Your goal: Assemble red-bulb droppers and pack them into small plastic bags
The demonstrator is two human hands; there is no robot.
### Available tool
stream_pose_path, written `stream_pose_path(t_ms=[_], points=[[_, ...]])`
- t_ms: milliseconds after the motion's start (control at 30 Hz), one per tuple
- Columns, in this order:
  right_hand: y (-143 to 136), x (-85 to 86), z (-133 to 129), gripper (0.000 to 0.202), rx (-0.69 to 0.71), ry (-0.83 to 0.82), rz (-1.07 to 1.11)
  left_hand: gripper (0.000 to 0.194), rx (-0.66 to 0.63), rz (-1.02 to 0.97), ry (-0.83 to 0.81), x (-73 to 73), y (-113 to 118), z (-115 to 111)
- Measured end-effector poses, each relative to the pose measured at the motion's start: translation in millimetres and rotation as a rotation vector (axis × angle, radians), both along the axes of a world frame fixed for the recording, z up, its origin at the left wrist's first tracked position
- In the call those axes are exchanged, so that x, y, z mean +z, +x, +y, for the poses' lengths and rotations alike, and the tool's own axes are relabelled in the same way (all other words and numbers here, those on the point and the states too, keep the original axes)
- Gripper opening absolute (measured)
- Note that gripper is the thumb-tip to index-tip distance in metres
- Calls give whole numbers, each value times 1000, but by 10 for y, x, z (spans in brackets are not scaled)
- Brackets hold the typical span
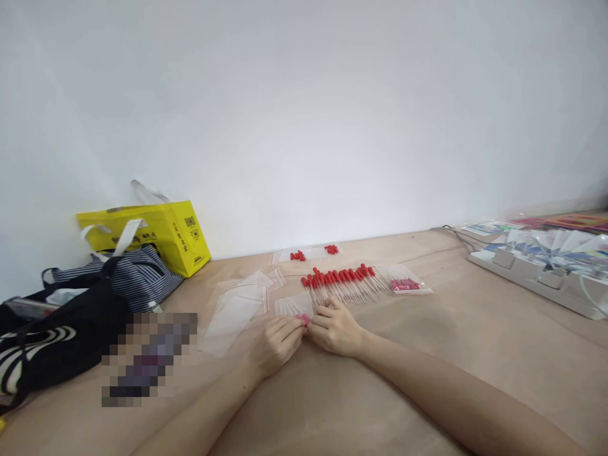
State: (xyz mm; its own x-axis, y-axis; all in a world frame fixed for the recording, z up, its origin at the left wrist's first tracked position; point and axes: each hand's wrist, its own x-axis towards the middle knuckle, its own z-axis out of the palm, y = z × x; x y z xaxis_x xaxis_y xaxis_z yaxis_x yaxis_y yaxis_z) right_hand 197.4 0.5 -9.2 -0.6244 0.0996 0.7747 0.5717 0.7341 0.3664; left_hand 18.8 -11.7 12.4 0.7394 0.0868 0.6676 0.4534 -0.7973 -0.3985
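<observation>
My left hand [281, 342] and my right hand [336, 328] meet at the near end of a small clear zip bag [287, 305]. Fingers of both are pinched on its edge, where pink-looking bulbs show through the plastic. Just beyond my right hand lies a row of droppers [339, 278] with red bulbs and thin clear stems, bulbs pointing away from me. A filled bag of droppers [406, 285] rests to the right of that row. Flat clear zip bags [232, 316] with red seal lines overlap to the left of my left hand.
Two more clusters of red-bulbed droppers [297, 256] lie in clear bags by the wall. At left stand a yellow bag [190, 234], a striped bag [147, 272] and a black bag [71, 342], near a blurred-out object [149, 361]. A white power strip [536, 278] with cables sits at right.
</observation>
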Motion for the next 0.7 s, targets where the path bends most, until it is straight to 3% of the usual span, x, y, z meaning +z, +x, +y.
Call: stream_pose_path(t_ms=[167, 367, 533, 700], points=[[-24, -3, -11, 24, 11, -9, -23, 24, 4, 68, 80, 17, 23, -7], [-3, 5, -35, 22, 18, -68, -4, 21, 25, 93, 188, 40, -192, -69], [3, -10, -37, 20, 32, -77, 3, 22, 61, 83, 141, 20, -356, -134], [42, 7, -61, 22, -1, -110, 19, 33, 145, 23, 109, 22, -341, -166]])
